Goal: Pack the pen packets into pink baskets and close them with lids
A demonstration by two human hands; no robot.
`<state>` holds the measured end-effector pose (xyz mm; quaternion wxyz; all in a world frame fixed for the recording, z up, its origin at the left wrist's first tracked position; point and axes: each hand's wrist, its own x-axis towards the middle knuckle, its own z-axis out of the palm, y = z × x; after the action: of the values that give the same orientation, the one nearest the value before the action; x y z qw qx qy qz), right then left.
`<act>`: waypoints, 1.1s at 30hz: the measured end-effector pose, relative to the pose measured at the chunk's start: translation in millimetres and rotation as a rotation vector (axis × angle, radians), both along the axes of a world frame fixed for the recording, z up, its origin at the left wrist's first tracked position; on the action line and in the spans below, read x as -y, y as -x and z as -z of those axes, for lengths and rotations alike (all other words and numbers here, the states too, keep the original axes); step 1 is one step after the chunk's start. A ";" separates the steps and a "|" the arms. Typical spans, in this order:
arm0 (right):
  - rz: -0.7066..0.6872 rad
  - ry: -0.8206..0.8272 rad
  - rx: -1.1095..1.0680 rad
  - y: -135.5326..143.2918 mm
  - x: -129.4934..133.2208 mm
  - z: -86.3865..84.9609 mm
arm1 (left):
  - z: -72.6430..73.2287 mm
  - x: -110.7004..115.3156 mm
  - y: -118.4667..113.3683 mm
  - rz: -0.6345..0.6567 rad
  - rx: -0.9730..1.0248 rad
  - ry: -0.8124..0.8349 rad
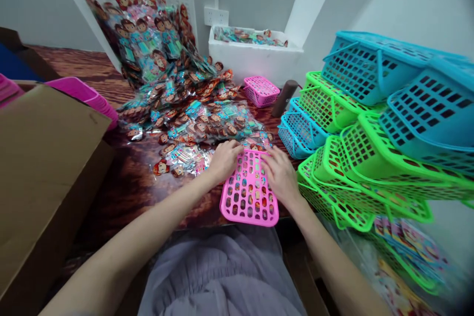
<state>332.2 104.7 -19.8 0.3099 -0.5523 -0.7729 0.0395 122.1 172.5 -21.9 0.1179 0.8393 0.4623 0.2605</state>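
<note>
Right in front of my body is a pink plastic basket (250, 192) with a lid full of oval holes. Colourful contents show through the holes. My left hand (224, 160) grips its far left corner, fingers curled over the rim. On the opposite side, my right hand (279, 173) holds the far right edge. Just beyond the left hand lie loose clear packets (188, 158) printed with cartoon figures, at the near end of a large pile (207, 121). The basket's underside is hidden.
Stacked green baskets (370, 153) and blue baskets (385, 66) rise on the right. A cardboard box (48, 158) stands left, beside nested pink baskets (83, 94). Behind are a white foam box (255, 59), another pink basket (261, 91) and a dark cylinder (285, 98).
</note>
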 end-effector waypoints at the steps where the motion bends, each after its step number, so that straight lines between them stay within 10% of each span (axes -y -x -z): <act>1: -0.095 0.035 0.076 1.0 15.6 -3.5 | -2.5 0.9 -0.9 0.005 -0.045 -0.012; 9: -0.389 0.202 0.221 -14.6 103.7 -9.5 | -12.7 39.1 -7.6 0.074 -0.334 -0.093; 16: 0.158 0.133 -0.452 -24.1 126.6 23.3 | -4.6 39.4 -1.3 0.036 -0.361 -0.048; 21: 0.118 0.144 -0.552 6.7 143.8 24.0 | -10.2 36.1 -3.2 0.054 -0.325 -0.005; 27: 0.406 0.229 -0.983 34.2 146.1 20.8 | -16.8 34.5 -3.0 0.046 -0.380 -0.031; 33: 0.399 0.250 -1.133 31.1 142.3 22.7 | -35.9 99.2 -4.1 0.226 -0.351 -0.095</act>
<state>301.1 -37.5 -42.6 0.6069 -0.6117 -0.3591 0.3585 126.2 73.3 14.0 0.0244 0.9229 0.3660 0.1172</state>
